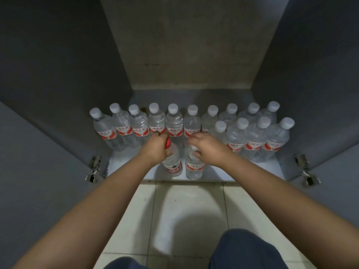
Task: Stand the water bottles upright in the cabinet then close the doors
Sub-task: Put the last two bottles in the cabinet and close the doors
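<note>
Head view, looking down into the open cabinet (186,55). Both grey doors swung wide, left door (35,171) and right door (334,162), hinges visible at the shelf corners. Cabinet shelf (132,167) is the reference: back row of white-capped water bottles (172,121) upright along its rear, a second short row (256,138) in front of them at the right end. Two more bottles stand near the shelf's front edge, centre. Left hand (155,150) clenched over the top of the red-capped bottle (172,166), fingers wrapped around neck and cap. Right hand (207,150) grasping the top of the bottle beside it (194,167), cap partly visible between the fingers. Both held bottles upright, just beside each other. Tiled floor (184,210) below the shelf edge, person's knees in dark trousers (248,251) at frame bottom.
</note>
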Demonstrator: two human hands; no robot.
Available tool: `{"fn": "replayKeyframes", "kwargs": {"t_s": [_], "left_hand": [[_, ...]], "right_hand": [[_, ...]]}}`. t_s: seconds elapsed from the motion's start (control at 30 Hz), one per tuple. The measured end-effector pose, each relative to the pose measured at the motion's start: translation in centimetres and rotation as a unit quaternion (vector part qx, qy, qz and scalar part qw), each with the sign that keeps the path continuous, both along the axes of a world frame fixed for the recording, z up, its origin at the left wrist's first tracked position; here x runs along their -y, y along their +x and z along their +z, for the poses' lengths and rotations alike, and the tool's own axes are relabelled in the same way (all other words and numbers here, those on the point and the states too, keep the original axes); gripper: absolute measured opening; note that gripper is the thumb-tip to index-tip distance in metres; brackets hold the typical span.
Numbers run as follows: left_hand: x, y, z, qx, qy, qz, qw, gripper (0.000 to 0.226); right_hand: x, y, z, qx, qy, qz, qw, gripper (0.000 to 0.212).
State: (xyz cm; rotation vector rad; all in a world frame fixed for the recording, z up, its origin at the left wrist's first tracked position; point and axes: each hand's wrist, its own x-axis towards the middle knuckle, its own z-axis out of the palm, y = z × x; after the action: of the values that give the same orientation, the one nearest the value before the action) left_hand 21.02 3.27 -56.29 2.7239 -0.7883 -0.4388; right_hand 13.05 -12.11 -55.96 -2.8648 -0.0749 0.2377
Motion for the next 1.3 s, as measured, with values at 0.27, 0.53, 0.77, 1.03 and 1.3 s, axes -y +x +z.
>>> {"fn": "replayKeyframes", "kwargs": {"t_s": [0.27,0.53,0.77,1.03,1.3], "left_hand": [[0.5,0.4,-0.3,0.049,-0.025,-0.017,0.998,0.023],[0.7,0.3,-0.5,0.029,-0.074,-0.014,0.997,0.022],[0.2,0.0,-0.7,0.029,-0.073,-0.017,0.997,0.025],[1.8,1.5,0.8,0.046,-0.069,-0.040,0.996,0.010],[4.8,3.6,1.0,0.007,-0.028,-0.063,0.998,0.015]], "right_hand": [[-0.4,0.9,0.0,-0.009,-0.018,-0.063,0.998,0.029],[0.6,3.0,0.4,-0.014,-0.057,-0.061,0.996,0.034],[1.2,4.5,0.3,-0.029,-0.061,-0.111,0.992,0.039],[1.4,4.8,-0.4,-0.032,-0.026,-0.128,0.991,0.049],[1.9,4.8,-1.0,-0.017,-0.008,-0.126,0.992,0.056]]}}
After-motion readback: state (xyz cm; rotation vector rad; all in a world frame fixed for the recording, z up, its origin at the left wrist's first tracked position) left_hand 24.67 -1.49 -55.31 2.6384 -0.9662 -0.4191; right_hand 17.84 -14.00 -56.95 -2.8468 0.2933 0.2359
